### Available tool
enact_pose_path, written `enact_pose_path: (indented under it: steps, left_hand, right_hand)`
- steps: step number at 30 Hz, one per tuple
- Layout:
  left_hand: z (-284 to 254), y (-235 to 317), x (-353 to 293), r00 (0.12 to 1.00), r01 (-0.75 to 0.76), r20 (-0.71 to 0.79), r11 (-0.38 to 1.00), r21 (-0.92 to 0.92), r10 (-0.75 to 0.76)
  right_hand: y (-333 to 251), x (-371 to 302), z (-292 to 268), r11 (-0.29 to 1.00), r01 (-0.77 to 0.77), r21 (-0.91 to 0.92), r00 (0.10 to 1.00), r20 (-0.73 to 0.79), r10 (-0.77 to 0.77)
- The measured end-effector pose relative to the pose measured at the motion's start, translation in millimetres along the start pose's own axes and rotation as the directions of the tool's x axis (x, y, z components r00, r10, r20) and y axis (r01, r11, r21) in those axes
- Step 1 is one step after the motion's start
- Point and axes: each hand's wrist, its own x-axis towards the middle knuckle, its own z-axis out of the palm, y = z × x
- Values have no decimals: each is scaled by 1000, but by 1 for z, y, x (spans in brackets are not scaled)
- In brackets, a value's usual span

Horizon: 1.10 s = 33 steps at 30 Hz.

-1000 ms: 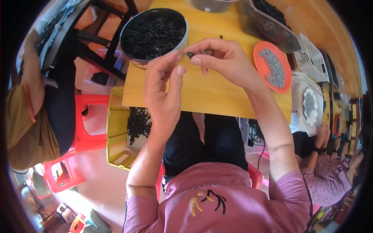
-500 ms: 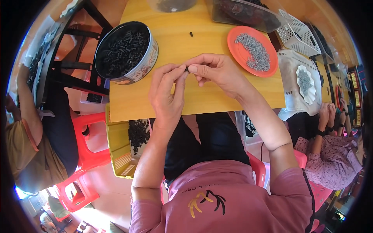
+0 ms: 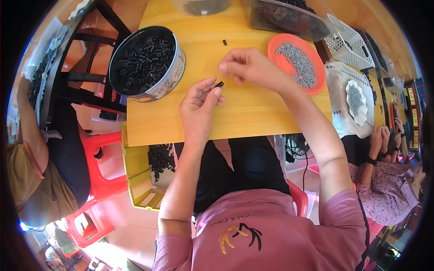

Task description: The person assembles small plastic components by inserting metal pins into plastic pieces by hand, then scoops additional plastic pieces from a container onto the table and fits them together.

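Between the thumb and fingertips of my left hand [image 3: 198, 100] is a small black plastic part [image 3: 220, 84], held above the wooden table. My right hand [image 3: 251, 67] is up and to the right of it, apart from the part. Its thumb and forefinger come together in a pinch; whether anything lies between them is too small to see. Beyond my right hand, an orange plate [image 3: 284, 38] carries a heap of small silvery metal pieces [image 3: 298, 63]. Another small black part [image 3: 224, 42] lies alone on the table.
A round tub [image 3: 169, 74] full of black parts stands at the table's left. Clear bins [image 3: 289, 20] sit at the back, with a white perforated basket [image 3: 348, 45] at right. A yellow crate [image 3: 135, 180] is below the table's left edge. People sit at both sides.
My hands have come apart. My right hand has moved up and away from the black part, which stays in my left hand. The view has shifted slightly.
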Motion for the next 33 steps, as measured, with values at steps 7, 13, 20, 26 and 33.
enact_pose_path:
  steps: [7,13,20,26,33]
  left_hand:
    - [-7,-2,3,1000,-6,-28,990,-139,2]
    - [-9,-3,3,1000,0,-16,976,-216,-3]
    - [-17,-1,1,999,22,38,936,-352,-9]
    - [-4,2,-12,995,70,96,912,-405,-34]
    - [8,12,-26,993,60,115,909,-411,-14]
  right_hand:
    - [22,81,-28,688,28,-725,936,-222,-273]
    - [28,98,-28,566,9,-825,960,-152,-236]
    - [-3,26,5,995,98,-13,982,-159,-99]
    - [-25,-39,33,910,182,372,980,-144,-138]
    - [-20,-61,33,884,223,412,973,-154,-174]
